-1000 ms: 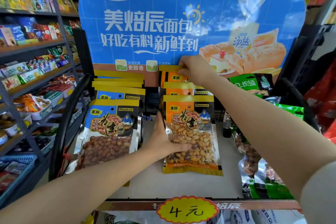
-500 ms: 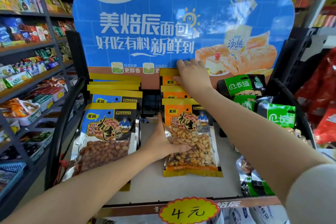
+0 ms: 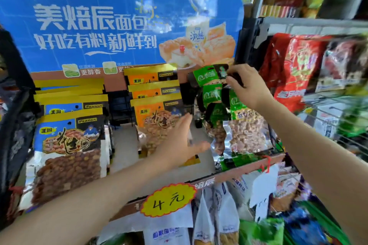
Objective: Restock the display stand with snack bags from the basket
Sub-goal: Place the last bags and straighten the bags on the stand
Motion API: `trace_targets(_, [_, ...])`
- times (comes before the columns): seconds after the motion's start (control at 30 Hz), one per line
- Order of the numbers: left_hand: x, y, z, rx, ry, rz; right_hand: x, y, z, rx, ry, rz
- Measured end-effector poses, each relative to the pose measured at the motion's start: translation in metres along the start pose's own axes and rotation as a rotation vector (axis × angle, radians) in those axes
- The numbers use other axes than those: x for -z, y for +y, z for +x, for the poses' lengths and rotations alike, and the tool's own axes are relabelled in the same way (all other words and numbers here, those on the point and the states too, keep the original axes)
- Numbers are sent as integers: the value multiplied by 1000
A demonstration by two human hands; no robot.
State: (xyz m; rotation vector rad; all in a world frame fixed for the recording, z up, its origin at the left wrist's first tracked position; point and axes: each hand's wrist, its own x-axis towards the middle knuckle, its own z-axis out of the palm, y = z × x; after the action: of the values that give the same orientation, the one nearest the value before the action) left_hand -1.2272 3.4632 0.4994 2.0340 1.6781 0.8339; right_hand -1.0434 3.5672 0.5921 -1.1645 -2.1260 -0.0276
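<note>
Right hand (image 3: pixel 246 85) pinches glossy green bag (image 3: pixel 209 74).

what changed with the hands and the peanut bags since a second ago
The right hand left the top of the orange peanut bags and moved right to the green bags, now pinching the top of the rear one. The left hand let go of the front orange bag and hovers open, drifting right. The view also swung right. The blue peanut bags and the price tag stayed put.
</note>
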Motion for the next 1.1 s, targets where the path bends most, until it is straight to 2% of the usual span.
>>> trace_targets(0.07, [-23, 17, 7, 154, -151, -168, 15, 26, -6, -19, -302, 28])
trace_targets(0.13, [-45, 27, 16, 242, -235, -136, 21, 41, -4, 22, -546, -80])
trace_targets(0.23, [-63, 40, 30, 334, -250, -48, 14, 56, 12, 143, -646, -170])
trace_targets(0.33, [-72, 48, 40, 414, -156, -8, 8, 62, 23, 265, -657, -133])
trace_targets(0.5, [-53, 46, 43, 373, -114, 90, 8, 71, 28, 395, -628, 82])
trace_targets(0.6, [-58, 44, 43, 444, 6, 114, 12, 75, 34, 468, -603, 152])
trace_targets(0.73, [-75, 45, 50, 484, 170, -39, 14, 81, 41, 474, -583, 91])
trace_targets(0.9, [-76, 48, 65, 494, 349, -28, -1, 85, 34, 434, -696, -26])
trace_targets(0.97, [-78, 51, 66, 526, 346, 6, -11, 86, 26, 457, -697, -51])
trace_targets(1.1, [-77, 47, 64, 529, 203, 26, -13, 90, 26, 448, -608, 11])
